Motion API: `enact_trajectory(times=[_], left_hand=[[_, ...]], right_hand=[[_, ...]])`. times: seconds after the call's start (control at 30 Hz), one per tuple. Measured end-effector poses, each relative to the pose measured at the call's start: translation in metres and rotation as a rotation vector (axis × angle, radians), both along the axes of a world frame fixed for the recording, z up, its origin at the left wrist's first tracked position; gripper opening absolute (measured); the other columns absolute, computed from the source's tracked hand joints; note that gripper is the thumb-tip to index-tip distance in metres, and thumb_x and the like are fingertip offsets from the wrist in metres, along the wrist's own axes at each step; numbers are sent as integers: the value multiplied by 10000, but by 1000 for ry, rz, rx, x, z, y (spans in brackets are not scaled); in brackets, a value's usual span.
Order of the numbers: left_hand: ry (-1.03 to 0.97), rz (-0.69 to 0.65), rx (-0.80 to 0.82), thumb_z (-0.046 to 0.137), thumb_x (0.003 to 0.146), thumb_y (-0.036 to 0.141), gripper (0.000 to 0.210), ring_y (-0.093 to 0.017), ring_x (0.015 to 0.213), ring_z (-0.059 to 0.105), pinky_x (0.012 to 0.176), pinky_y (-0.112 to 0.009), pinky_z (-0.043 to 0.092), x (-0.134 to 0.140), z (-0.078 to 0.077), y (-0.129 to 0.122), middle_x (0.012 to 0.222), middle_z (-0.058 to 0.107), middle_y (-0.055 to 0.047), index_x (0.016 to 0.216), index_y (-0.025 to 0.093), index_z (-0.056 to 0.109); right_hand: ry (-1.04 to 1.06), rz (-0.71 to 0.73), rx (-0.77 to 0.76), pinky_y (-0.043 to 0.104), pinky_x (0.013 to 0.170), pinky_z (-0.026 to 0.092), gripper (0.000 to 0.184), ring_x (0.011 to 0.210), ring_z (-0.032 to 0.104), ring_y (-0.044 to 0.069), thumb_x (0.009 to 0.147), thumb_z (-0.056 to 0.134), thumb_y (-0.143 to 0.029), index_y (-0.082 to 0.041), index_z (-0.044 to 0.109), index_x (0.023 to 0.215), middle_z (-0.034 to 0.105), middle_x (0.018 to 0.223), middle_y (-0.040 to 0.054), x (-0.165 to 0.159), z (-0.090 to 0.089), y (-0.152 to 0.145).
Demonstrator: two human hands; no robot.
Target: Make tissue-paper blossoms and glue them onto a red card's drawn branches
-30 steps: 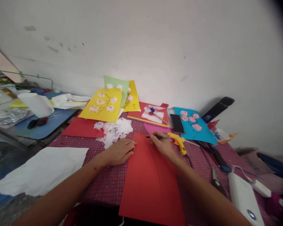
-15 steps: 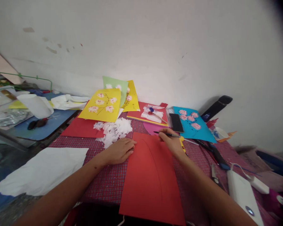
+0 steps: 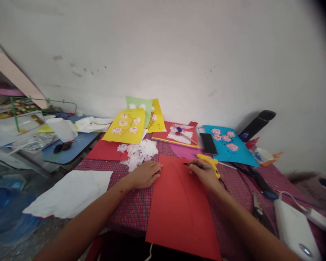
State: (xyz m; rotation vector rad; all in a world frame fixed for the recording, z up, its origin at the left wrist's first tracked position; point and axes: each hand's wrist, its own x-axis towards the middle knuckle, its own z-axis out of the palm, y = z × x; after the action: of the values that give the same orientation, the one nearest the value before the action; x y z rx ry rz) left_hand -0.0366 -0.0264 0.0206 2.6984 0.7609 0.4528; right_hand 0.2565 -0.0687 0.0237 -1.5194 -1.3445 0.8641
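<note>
A sheet of red paper point(image 3: 176, 217) lies in front of me, with a long thin curved line point(image 3: 188, 199) drawn down it. My left hand point(image 3: 146, 174) rests on the sheet's upper left edge, fingers laid down and holding nothing. In my right hand point(image 3: 208, 177) is a black pen point(image 3: 199, 166), pinched between thumb and fingers, its tip pointing left over the upper right of the sheet. Whether the tip touches the paper I cannot tell. Just beyond the right hand lies a yellow glue gun point(image 3: 210, 161). A pile of white torn paper point(image 3: 142, 150) sits beyond the left hand.
Yellow flower pictures point(image 3: 127, 127) lean at the back, and a blue one point(image 3: 233, 148) lies right, beside a black phone point(image 3: 208, 143). Scissors point(image 3: 258, 208) and a white power bank point(image 3: 295, 224) lie at right. White paper point(image 3: 73, 192) overhangs the left edge.
My view has turned slightly left. My right hand has drawn the pen a little nearer to me, baring the glue gun behind it. My left hand stays on the sheet's edge.
</note>
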Motion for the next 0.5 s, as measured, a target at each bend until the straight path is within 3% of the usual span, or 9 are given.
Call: enact_trajectory(times=[0.23, 0.5], left_hand=[[21, 12, 5, 410, 966, 245, 140, -214, 1138, 559, 1051, -399, 394, 1, -1, -1, 1210, 614, -74, 1010, 212, 539], [0, 3, 12, 418, 962, 245, 154, -225, 1140, 562, 1045, -426, 406, -1, -2, 0, 1229, 612, -83, 1030, 209, 551]], right_hand=[[51, 24, -9, 298, 639, 429, 166, 648, 587, 174, 777, 631, -326, -200, 677, 874, 653, 661, 1, 5, -5, -3], [24, -40, 70, 290, 559, 418, 157, 533, 537, 152, 780, 606, -340, -206, 589, 701, 611, 589, 3, 9, -4, -6]])
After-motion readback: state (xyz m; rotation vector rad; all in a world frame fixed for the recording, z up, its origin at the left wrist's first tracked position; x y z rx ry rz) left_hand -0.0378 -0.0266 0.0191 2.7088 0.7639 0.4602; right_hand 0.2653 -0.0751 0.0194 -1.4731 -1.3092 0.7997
